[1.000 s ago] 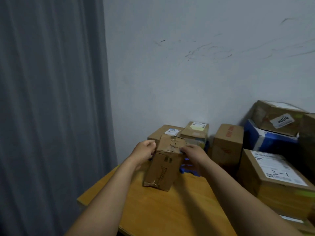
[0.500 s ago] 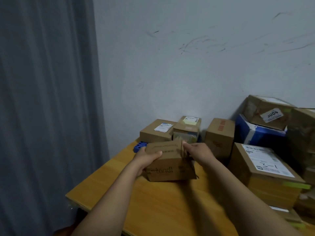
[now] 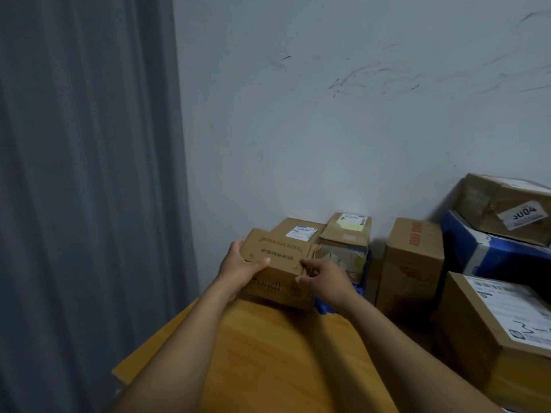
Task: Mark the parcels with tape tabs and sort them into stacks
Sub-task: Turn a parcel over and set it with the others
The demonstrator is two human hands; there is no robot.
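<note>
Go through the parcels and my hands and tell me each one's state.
small parcel: closed, held in both hands
left hand: grips the parcel's left end
right hand: pinches its right edge
red-print box: closed, standing upright
blue box: bears a tilted brown box

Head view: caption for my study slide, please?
The left hand and right hand hold a cardboard parcel at the far end of a wooden table, other parcels lining the wall.

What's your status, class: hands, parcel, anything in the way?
Both hold small parcel: left grip round its left side, right grip pinching right edge. Parcel at table far end. Stacked boxes close behind.
</note>
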